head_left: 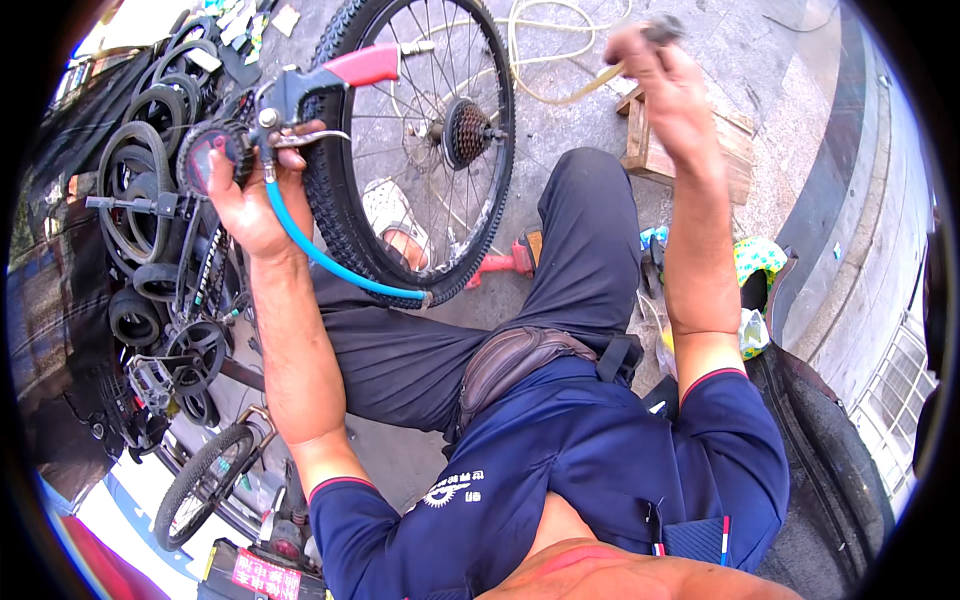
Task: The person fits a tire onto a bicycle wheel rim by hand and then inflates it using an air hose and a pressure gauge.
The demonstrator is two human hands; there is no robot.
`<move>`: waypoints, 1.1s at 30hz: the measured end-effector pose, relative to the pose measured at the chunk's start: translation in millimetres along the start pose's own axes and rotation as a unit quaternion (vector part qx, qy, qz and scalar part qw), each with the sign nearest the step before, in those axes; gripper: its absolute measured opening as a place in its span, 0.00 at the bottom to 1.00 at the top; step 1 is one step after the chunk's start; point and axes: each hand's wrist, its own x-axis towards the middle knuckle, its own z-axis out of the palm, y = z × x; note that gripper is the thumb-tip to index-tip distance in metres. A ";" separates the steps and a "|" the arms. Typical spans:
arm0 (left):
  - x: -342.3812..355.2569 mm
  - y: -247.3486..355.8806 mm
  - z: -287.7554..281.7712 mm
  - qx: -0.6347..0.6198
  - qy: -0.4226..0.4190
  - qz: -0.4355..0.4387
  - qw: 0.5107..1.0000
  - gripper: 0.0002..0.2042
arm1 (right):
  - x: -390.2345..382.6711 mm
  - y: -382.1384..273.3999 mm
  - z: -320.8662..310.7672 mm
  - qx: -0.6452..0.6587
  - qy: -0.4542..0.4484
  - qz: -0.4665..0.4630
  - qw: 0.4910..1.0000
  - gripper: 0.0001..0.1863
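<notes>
My left hand [252,208] is closed around a tyre inflator gun [292,92] with a red-and-black grip, a silver lever and a round dial gauge [212,160]. From the gun a blue hose [310,247] curves down to the inner rim of a bicycle wheel [335,190], where its end meets the rim at the valve area. The wheel stands upright between my legs, with knobby tyre and a rear cassette [466,134]. At the upper right my right hand [668,90], slightly blurred, grips the end of a pale air hose [606,75]; a dark metal fitting shows at its fingers.
Coils of the pale hose lie on the ground beyond the wheel. A wooden stool [735,150] stands at right. Several old tyres [135,185] and bike parts pile up at left, near a small bicycle [205,485]. A red-handled tool [505,262] lies beside my foot.
</notes>
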 end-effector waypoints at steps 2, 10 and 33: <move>2.4 -1.8 7.2 0.009 -0.009 -0.007 1.000 0.31 | 6.7 -10.0 19.5 0.061 -0.029 -0.094 0.993 0.17; -5.2 -1.8 10.9 -0.004 -0.022 -0.031 0.999 0.30 | 5.2 -65.2 54.3 -0.156 -0.188 -0.103 0.964 0.19; -24.5 3.0 11.8 -0.003 -0.123 -0.126 0.984 0.30 | -20.9 -64.6 53.9 -0.038 -0.184 -0.141 0.972 0.24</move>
